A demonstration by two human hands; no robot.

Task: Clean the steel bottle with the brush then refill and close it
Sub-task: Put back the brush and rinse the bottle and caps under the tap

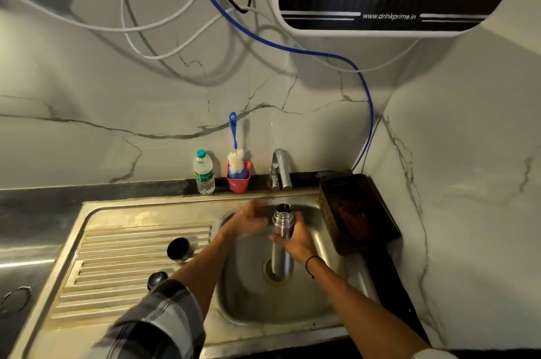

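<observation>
Two caps, black lid [179, 249] and small stopper [157, 280], sat on the sink [140, 215] drainboard. My right hand [295, 238] gripped the steel bottle [282, 237] upright over the basin drain, mouth uncapped. Left hand [248, 218] beside its neck, blurred, grip unclear. Brush [235, 159] stood in the pink cup [238, 180] on the back edge.

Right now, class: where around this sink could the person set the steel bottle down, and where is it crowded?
Free: the ribbed drainboard left of the black cap, and the dark counter beyond it. Crowded: the back ledge, with plastic bottle, pink brush cup and tap; the brown tray fills the basin's right side.
</observation>
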